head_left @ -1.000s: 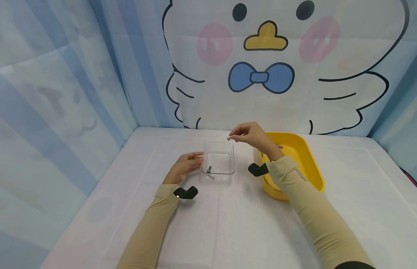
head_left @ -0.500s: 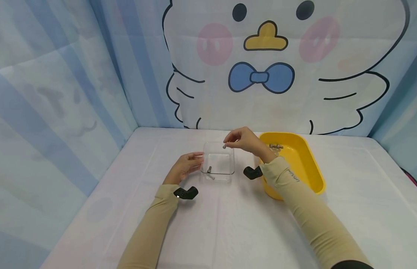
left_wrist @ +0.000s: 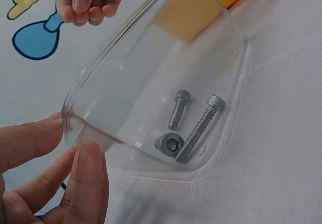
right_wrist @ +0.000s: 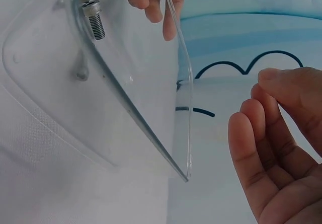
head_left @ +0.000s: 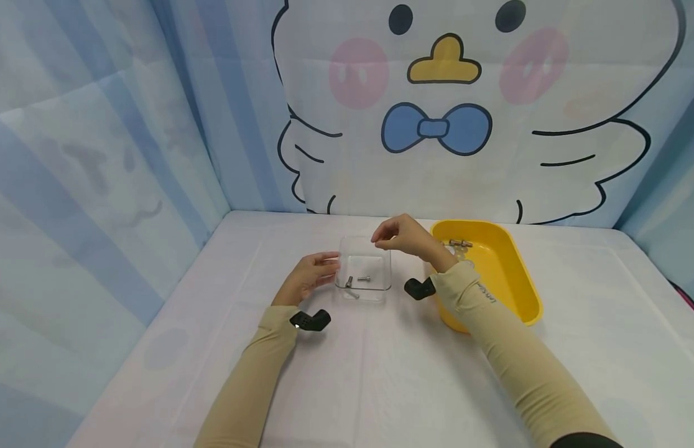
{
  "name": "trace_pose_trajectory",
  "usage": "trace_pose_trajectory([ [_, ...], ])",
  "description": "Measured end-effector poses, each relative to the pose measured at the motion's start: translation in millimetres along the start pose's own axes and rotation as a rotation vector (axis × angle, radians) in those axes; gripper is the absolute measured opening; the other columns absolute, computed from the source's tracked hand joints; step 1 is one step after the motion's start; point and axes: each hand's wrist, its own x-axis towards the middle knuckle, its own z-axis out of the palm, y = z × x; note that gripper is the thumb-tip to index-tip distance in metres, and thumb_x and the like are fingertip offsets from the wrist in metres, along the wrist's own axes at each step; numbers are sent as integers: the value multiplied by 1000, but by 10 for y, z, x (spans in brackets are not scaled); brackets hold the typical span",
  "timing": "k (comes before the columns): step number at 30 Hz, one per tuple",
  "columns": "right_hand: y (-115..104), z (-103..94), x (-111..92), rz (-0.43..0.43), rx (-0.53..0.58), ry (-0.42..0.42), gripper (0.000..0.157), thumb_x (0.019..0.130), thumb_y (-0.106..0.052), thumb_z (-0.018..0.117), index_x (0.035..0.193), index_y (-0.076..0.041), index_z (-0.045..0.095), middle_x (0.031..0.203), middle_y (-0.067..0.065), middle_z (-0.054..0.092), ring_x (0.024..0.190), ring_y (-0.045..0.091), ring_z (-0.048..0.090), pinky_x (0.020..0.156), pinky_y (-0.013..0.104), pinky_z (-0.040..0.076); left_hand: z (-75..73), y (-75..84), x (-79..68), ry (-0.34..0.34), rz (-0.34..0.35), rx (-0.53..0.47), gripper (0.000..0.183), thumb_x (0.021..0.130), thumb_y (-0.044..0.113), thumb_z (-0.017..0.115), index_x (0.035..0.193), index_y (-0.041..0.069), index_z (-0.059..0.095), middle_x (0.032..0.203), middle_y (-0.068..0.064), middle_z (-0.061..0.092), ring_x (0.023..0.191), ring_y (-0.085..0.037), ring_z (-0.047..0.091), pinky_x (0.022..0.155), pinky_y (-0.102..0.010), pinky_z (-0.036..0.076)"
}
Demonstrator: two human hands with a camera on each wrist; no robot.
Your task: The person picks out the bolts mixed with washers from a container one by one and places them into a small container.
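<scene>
My left hand (head_left: 309, 277) grips the left wall of a clear plastic box (left_wrist: 126, 58), fingers and thumb at its rim. Inside lie three metal socket-head bolts: a short bolt (left_wrist: 179, 110), a long bolt (left_wrist: 200, 128) and another bolt (left_wrist: 171, 144) with its hex socket facing the left wrist camera. Above the box's back right corner is my right hand (head_left: 405, 236). Its fingers are loosely bent, thumb near the fingertips, and nothing shows between them in the right wrist view.
A yellow tray (head_left: 512, 280) stands right of the box, partly under my right forearm. Several metal bolts (head_left: 460, 243) and clear round pieces lie at its back left. A white cloth covers the table (head_left: 336, 373); a printed curtain (head_left: 347, 168) hangs behind.
My right hand has moved left and slightly down over the box and let go of the short bolt, which now lies inside. The left hand has stayed at the box.
</scene>
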Motion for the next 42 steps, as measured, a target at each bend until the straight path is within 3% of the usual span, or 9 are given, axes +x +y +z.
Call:
trace_pose_trajectory([
  [11, 24, -42, -22, -64, -27, -22, 27, 86, -10, 67, 113, -4, 65, 102, 13, 68, 98, 24, 62, 91, 37, 54, 4, 37, 9, 10, -10, 30, 44, 91, 4, 59, 134, 6, 51, 125, -13, 55, 105, -18, 57, 100, -34, 49],
  [20, 78, -124, -140, -90, -39, -5, 31, 86, -13, 68, 116, -6, 63, 108, 17, 67, 97, 24, 64, 88, 37, 56, 14, 60, -8, 7, 39, 115, 47, 89, 1, 61, 134, 7, 50, 130, -16, 52, 115, -26, 55, 98, -37, 51],
  [28, 122, -294, -322, -69, -42, 22, 30, 88, -11, 66, 117, -6, 62, 110, 14, 67, 98, 25, 63, 93, 42, 53, 32, 77, -5, 27, 30, 135, 47, 89, 2, 62, 134, 8, 51, 130, -14, 53, 115, -26, 56, 95, -35, 53],
  [42, 292, -600, -611, -41, -75, 72, 29, 89, -10, 63, 118, -4, 61, 114, 20, 64, 101, 29, 63, 82, 26, 57, 39, 59, -57, 31, 62, 116, 45, 88, 4, 63, 132, 9, 53, 127, -13, 55, 114, -26, 56, 94, -34, 53],
])
